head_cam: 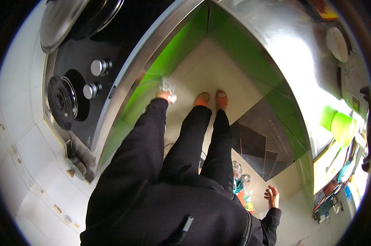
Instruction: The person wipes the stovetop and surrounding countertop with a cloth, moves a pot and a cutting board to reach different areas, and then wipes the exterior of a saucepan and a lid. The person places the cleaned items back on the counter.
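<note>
My left hand [163, 95], at the end of a black sleeve, hangs low near the green cabinet front [156, 66] under the stove. Its fingers are closed around a thin, whitish crumpled piece [168, 87], blurred, either tissue or plastic. Off to the lower right, my right hand [272, 196] is raised with its fingers loosely curled and apart, holding nothing. It is nearest to a pile of plastic bags [247, 183] on the floor. My slippered feet [221, 98] stand on the light tiles between the two counters.
A black gas hob [81, 52] with two silver knobs lies left, a large pan lid [58, 26] at its top. On the right, a steel counter [274, 27] holds a green container [342, 127] and assorted utensils. A dark patterned floor mat [262, 138] lies beside the right cabinets.
</note>
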Action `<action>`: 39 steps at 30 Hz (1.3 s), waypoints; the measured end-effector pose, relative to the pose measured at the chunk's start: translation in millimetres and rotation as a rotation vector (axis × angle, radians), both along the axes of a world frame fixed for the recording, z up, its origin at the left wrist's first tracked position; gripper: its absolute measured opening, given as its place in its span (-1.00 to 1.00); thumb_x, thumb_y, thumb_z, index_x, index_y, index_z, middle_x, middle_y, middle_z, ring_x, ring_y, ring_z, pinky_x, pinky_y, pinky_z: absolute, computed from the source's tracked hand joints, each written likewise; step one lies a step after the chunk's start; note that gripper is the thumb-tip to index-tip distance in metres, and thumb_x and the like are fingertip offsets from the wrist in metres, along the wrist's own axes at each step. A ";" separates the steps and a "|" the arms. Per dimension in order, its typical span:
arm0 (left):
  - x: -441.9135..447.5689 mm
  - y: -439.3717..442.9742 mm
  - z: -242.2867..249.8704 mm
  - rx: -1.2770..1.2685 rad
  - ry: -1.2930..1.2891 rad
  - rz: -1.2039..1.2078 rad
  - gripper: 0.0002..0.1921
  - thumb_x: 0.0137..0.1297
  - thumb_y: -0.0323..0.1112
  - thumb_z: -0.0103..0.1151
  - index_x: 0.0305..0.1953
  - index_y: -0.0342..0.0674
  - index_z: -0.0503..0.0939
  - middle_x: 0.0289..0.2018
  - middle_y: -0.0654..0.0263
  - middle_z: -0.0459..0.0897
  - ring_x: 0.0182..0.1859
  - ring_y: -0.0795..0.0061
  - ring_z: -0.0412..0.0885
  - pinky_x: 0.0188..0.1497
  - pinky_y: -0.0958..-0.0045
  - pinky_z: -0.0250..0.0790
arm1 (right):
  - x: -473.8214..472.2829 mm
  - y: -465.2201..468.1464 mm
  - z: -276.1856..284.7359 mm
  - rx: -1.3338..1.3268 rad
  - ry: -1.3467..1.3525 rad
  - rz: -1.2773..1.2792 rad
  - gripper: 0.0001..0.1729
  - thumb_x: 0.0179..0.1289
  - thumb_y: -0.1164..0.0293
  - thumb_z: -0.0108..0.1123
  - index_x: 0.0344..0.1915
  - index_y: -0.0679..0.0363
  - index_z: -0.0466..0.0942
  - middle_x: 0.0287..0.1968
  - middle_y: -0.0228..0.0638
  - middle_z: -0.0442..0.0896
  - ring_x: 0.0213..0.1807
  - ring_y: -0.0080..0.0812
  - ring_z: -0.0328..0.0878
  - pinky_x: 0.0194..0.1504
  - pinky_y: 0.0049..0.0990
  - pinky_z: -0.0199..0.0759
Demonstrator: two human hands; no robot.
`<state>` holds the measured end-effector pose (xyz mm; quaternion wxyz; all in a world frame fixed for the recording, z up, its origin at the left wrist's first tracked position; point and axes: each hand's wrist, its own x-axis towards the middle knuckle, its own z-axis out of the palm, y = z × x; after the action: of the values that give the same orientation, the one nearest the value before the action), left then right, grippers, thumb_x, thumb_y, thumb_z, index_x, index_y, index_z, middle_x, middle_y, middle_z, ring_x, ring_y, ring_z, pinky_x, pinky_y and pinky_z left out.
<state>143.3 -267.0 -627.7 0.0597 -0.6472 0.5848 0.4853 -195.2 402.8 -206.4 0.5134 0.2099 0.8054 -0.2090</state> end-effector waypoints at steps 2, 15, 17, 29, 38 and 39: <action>-24.3 30.0 18.0 0.298 0.239 0.405 -0.67 0.08 -0.53 0.33 -0.07 -0.36 0.60 -0.17 -0.01 0.71 -0.21 0.06 0.72 -0.16 0.03 0.59 | 3.8 -8.5 -7.4 -0.038 0.006 0.034 -0.63 0.43 0.30 0.09 0.14 0.21 0.46 -0.13 -0.32 0.64 -0.25 -0.44 0.60 -0.23 -0.44 0.54; -250.4 144.1 355.4 1.095 0.534 -0.657 -0.57 0.55 -0.19 -0.02 0.31 -0.25 0.32 0.17 0.26 0.52 0.18 0.44 0.52 0.23 0.25 0.42 | 32.7 -159.3 26.2 -0.658 0.022 -0.106 -0.22 0.39 0.18 0.24 0.49 -0.06 0.11 0.37 -0.08 0.33 0.22 -0.23 0.47 -0.01 -0.21 0.60; -269.7 167.1 383.9 1.214 0.523 -0.740 -0.54 0.54 -0.12 -0.01 0.32 -0.23 0.31 0.19 0.27 0.51 0.21 0.42 0.51 0.23 0.21 0.41 | 36.6 -174.9 43.5 -0.765 0.045 -0.166 -0.06 0.34 0.19 0.27 0.56 -0.19 -0.08 0.49 -0.08 0.11 0.31 -0.20 0.38 0.02 -0.22 0.60; -342.1 341.6 470.2 1.561 0.222 -1.247 -0.14 0.38 0.27 0.07 0.54 0.06 -0.03 0.39 0.32 0.29 0.33 0.35 0.39 0.32 0.10 0.29 | 68.5 -100.2 45.6 -1.359 0.089 -0.875 -0.24 0.35 0.25 0.31 0.43 -0.02 0.13 0.37 -0.37 0.32 0.37 -0.38 0.33 0.17 -0.23 0.49; -433.2 461.1 509.3 1.151 0.576 -1.298 -0.36 0.52 0.00 0.00 0.47 -0.14 0.13 0.43 0.16 0.22 0.08 0.24 0.62 0.07 0.22 0.54 | -26.3 43.7 72.2 -1.245 0.423 -1.101 -0.57 0.32 0.45 0.25 0.16 0.32 0.49 0.02 -0.29 0.68 0.04 -0.38 0.65 0.11 -0.36 0.53; -437.9 459.1 508.4 1.060 0.567 -1.263 -0.38 0.51 0.01 0.01 0.45 -0.14 0.18 0.41 0.16 0.25 0.08 0.27 0.62 0.09 0.23 0.52 | -47.4 67.1 75.1 -1.336 0.466 -1.120 -0.58 0.32 0.47 0.23 0.15 0.32 0.49 0.00 -0.28 0.68 0.02 -0.37 0.66 0.09 -0.36 0.55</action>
<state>-294.7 192.1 -119.2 0.4632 0.0564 0.5242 0.7123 -242.6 469.9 -131.4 0.1753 0.1816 0.3796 -0.8901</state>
